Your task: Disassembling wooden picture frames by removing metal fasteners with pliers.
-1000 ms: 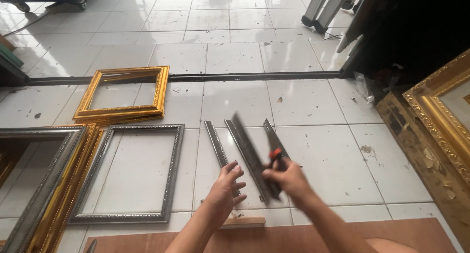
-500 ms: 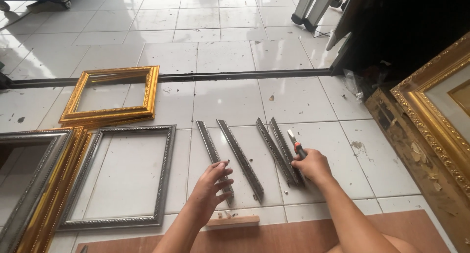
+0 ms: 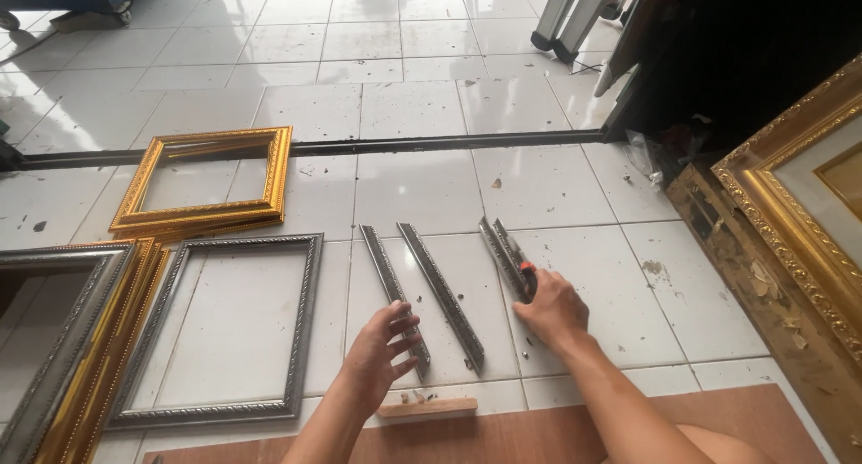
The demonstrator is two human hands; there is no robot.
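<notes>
Fingers of left hand (image 3: 382,352) spreading loose over grey moulding strip (image 3: 393,295) on tiled floor (image 3: 539,181); right hand (image 3: 554,310) curling onto paired strips (image 3: 505,253), orange-tipped tool (image 3: 529,274) beside. Four strips lying separate, unjoined; assembled grey frame (image 3: 224,329) resting left.

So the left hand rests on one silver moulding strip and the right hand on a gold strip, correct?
Not quite: in the head view the right hand rests on a silver strip, not gold. The left hand does rest on a silver moulding strip.
</notes>
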